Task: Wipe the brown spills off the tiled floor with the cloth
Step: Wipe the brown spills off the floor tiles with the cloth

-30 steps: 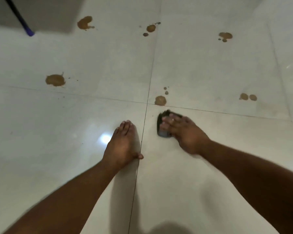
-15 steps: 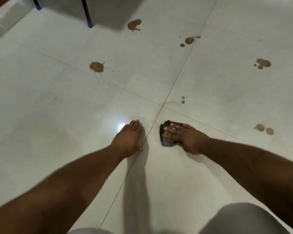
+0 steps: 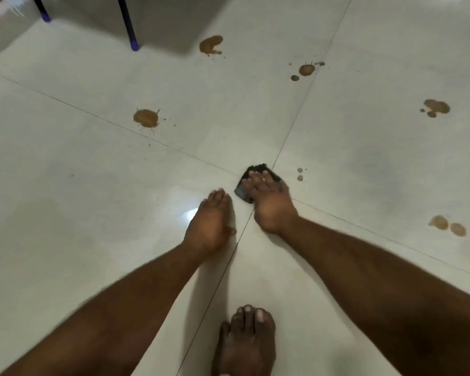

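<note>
Head view of the tiled floor (image 3: 92, 240), taking the dark cloth (image 3: 255, 172) as landmark. The cloth lies where four tiles meet. The right hand (image 3: 272, 202) presses it flat from above, fingers (image 3: 258, 183) straight and close together: the grip is not curled round the cloth. The left hand (image 3: 209, 226) rests palm-down on the floor just left of the cloth, fingers extended, holding nothing. Two small brown drops (image 3: 299, 175) lie just right of the cloth. Larger brown spills lie well apart from it: one to the far left (image 3: 145, 118), two beyond it (image 3: 210, 44) (image 3: 306, 70), two far right (image 3: 436, 107) (image 3: 447, 226). A bare foot (image 3: 247, 343) stands nearer the viewer than the cloth. Blue-tipped furniture legs (image 3: 128, 28) stand far beyond it.
</note>
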